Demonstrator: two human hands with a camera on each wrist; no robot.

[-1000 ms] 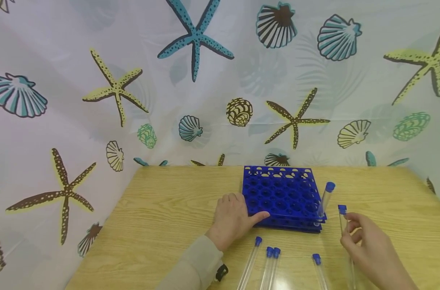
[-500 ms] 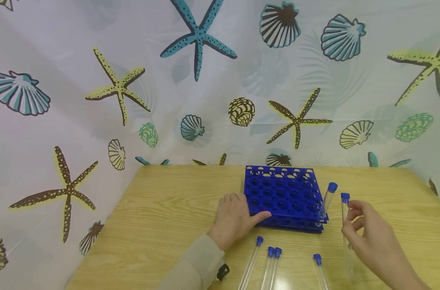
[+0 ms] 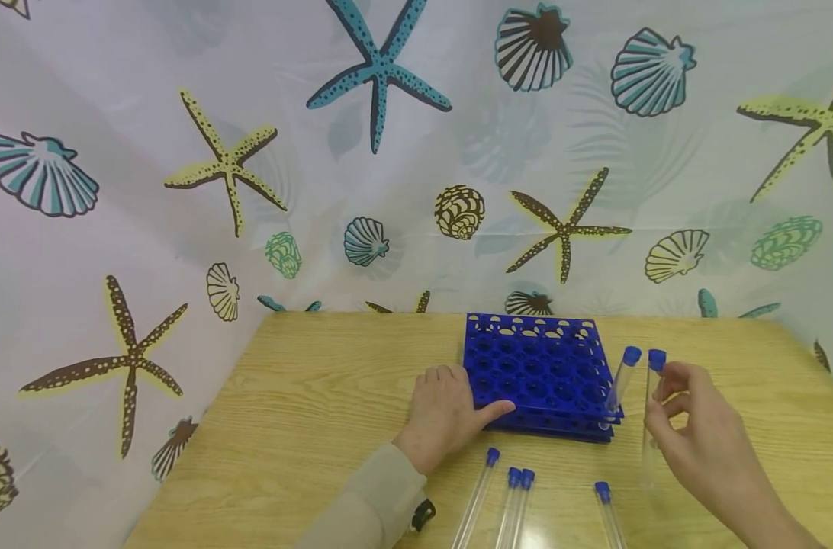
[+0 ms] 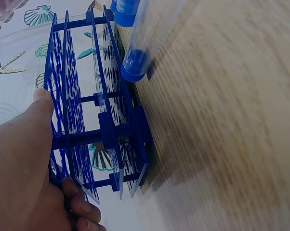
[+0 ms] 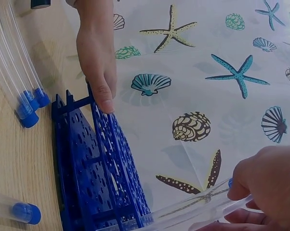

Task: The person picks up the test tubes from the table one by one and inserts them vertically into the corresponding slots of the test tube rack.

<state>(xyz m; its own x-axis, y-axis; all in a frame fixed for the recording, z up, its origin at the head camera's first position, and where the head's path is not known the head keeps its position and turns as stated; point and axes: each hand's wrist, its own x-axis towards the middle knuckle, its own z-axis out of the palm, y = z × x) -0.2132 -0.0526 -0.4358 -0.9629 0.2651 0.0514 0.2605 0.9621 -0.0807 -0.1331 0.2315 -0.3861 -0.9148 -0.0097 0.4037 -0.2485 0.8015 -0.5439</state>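
A blue test tube rack [image 3: 536, 374] with rows of round holes stands on the table. My left hand [image 3: 440, 415] grips its front left corner, thumb on the top plate and fingers curled round the side in the left wrist view. One clear test tube [image 3: 621, 385] with a blue cap leans in the front right corner hole. Just right of it, my right hand [image 3: 698, 435] pinches another blue-capped test tube [image 3: 653, 389] near its top. This tube hangs nearly upright beside the rack, its lower end faint against the wood.
In front of the rack lie several capped tubes: a single tube [image 3: 477, 496] at left, a close pair [image 3: 514, 507], and one tube [image 3: 610, 511] further right. A curtain [image 3: 403, 191] printed with starfish and shells hangs behind the wooden table [image 3: 307, 381].
My right hand has risen and come slightly left with its tube, whose cap is now beside that of the tube in the rack. The left hand keeps its place on the rack.
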